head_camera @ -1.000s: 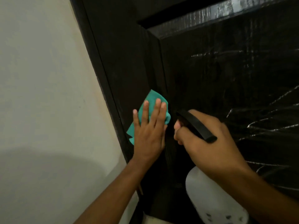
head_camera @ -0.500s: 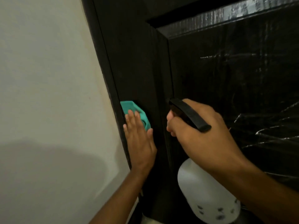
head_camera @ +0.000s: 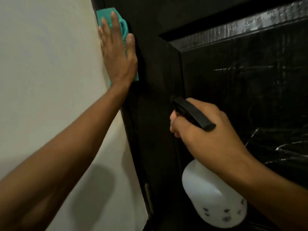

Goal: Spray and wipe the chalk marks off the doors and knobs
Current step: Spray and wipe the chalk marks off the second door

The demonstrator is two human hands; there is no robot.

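A: Obs. Left hand (head_camera: pixel 117 52) flat, fingers straight, pressing cloth (head_camera: pixel 106 15) on the frame (head_camera: pixel 150 64) edge at about 11 o'clock in view. Hand's long axis runs up the frame, toward 12.

B: Right hand (head_camera: pixel 205 137)?

A: Fingers clenched round the sprayer (head_camera: pixel 193 114); bottle (head_camera: pixel 211 195) hangs beneath, at 5 o'clock. Nozzle points toward 10, at the frame.

B: Chalk marks (head_camera: pixel 266 147)?

A: On the door (head_camera: pixel 241 97) panel, at 3 to 4 o'clock, well apart from the cloth, near the right hand. Judgement: cloth must cross rightward; sprayer hand is nearer.
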